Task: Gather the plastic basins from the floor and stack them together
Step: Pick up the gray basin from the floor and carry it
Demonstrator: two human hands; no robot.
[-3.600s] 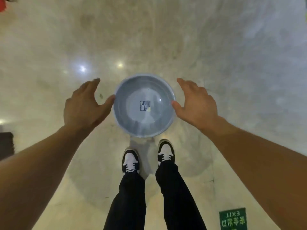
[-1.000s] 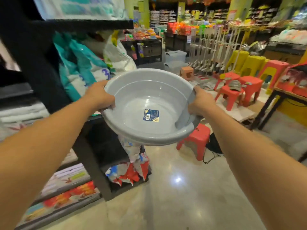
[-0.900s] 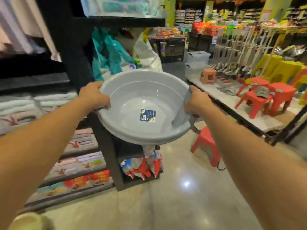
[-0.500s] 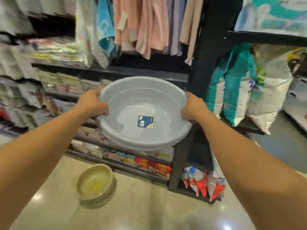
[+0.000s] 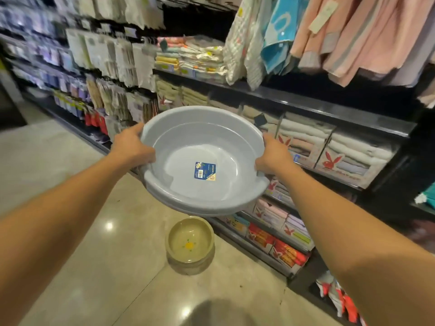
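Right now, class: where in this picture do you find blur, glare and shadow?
Head view: motion blur smears the hanging packets at upper left; the grey basin stays sharp; lamp glare spots the floor; a dark shadow lies at the bottom edge.

left shelf goods (image 5: 70, 55) blurred, fingers hidden behind basin (image 5: 204, 147), label (image 5: 205, 170) unreadable

Black shelving (image 5: 329, 107) with boxed towels (image 5: 306, 135); hanging towels (image 5: 353, 31) above.
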